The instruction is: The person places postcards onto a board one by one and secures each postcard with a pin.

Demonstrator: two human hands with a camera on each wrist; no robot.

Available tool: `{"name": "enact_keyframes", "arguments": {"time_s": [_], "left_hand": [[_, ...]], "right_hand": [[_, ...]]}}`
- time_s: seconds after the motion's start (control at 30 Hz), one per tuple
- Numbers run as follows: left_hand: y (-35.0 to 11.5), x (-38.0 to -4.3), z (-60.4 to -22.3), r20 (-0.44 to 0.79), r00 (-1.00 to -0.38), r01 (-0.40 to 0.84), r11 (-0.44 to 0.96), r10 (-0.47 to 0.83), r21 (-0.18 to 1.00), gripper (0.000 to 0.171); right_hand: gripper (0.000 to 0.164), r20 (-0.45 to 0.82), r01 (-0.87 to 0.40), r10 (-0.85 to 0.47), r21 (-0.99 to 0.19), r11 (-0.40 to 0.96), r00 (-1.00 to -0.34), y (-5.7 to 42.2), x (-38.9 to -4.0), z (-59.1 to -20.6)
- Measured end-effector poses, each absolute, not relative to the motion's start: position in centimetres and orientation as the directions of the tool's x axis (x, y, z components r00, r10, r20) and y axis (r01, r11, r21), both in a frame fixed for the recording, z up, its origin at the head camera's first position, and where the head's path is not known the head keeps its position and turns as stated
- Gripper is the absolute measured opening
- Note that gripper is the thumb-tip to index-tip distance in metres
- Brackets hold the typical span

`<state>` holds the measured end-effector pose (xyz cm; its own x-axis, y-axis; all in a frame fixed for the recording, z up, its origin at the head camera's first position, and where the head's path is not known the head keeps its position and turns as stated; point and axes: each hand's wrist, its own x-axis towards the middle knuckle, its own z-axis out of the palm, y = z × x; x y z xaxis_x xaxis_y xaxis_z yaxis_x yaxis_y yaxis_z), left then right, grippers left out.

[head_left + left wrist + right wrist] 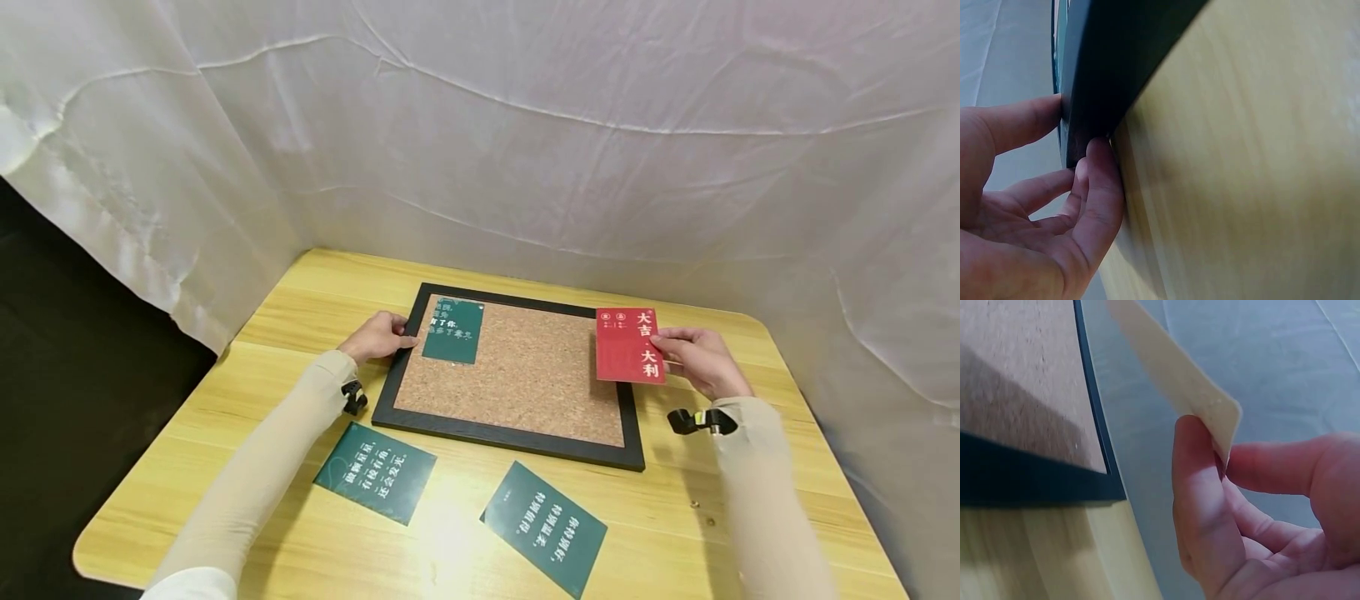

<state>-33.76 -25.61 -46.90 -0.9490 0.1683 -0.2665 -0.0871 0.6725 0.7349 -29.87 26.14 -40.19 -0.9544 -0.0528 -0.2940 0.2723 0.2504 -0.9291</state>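
A cork board (517, 375) in a black frame lies on the table. My left hand (377, 337) grips its left edge; in the left wrist view the thumb presses the face of the black frame (1107, 69) while the fingers bend against its side and underside. Near the board's upper left corner is a green card (454, 332) with white writing. My right hand (701, 358) pinches a red card (628, 346) by its right edge, above the board's right side. From the right wrist view, the card's pale back (1179, 375) is seen between thumb and fingers, apart from the cork.
Two more green cards lie on the table (225, 425) in front of the board: one at left (375, 472), one nearer the middle (545, 527). Small objects (702, 512) sit at right, too small to identify. A white curtain (525, 150) hangs behind and around the table.
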Motion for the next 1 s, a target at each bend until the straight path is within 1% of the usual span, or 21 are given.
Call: {"name": "enact_keyframes", "arguments": {"time_s": [0.23,0.5,0.77,0.87,1.0], "left_hand": [[-25.6,-33.8,-47.0,-0.271,-0.947,-0.09,0.668,0.172,0.738,0.062],[-25.6,-34.0,-47.1,-0.285,-0.944,-0.111,0.654,0.166,0.748,0.055],[-25.6,-33.9,-46.9,-0.264,-0.948,-0.092,0.642,0.177,0.761,0.049],[-25.6,-33.9,-46.9,-0.272,-0.947,-0.098,0.65,0.172,0.754,0.051],[-25.8,-33.9,-46.9,-0.281,-0.944,-0.104,0.654,0.172,0.749,0.056]], "right_hand": [[0.031,-0.287,0.266,-0.057,-0.934,0.238,-0.956,24.3,-30.7,-39.8],[0.036,-0.28,0.256,-0.067,-0.935,0.247,-0.958,22.3,-31.7,-39.6],[0.034,-0.283,0.26,-0.071,-0.936,0.236,-0.956,20.4,-32.5,-39.4],[0.031,-0.284,0.26,-0.069,-0.935,0.242,-0.956,19.7,-32.7,-39.6],[0.031,-0.285,0.26,-0.069,-0.933,0.248,-0.956,18.7,-32.9,-39.8]]}}
